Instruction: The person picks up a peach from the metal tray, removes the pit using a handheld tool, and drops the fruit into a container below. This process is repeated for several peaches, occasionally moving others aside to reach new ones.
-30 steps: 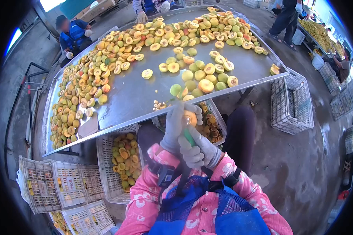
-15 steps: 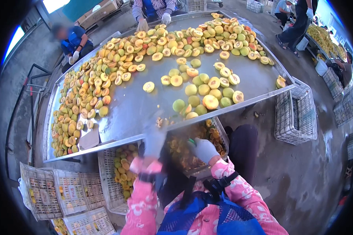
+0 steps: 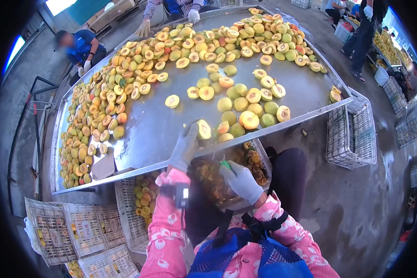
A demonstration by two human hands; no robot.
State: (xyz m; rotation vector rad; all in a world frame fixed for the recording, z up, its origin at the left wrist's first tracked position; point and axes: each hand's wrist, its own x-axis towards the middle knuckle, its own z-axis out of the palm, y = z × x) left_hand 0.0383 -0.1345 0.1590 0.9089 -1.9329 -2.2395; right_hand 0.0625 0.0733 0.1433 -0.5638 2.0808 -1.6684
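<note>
My left hand point(image 3: 186, 146), in a grey glove, reaches over the near edge of the steel table point(image 3: 153, 125) and grips a peach point(image 3: 203, 129) from the small cluster there. My right hand point(image 3: 240, 180), also gloved, hangs lower above my lap, closed on a green-handled tool point(image 3: 225, 164). Under my hands sits a white crate point(image 3: 259, 153) of orange peach scraps and pits. Halved and whole peaches cover the table, thickest along the left side point(image 3: 92, 116) and the far end point(image 3: 236, 44).
A crate of peach halves point(image 3: 143, 199) stands under the table to my left, with stacked white crates point(image 3: 69, 227) beside it. More white crates point(image 3: 352, 129) stand on the concrete floor to the right. Other people work at the table's far edge point(image 3: 78, 46) and beyond it point(image 3: 363, 37).
A second ago both hands worked a peach with the tool near my chest. The left hand has since swung out to the table and taken a peach; the right hand dropped toward my lap.
</note>
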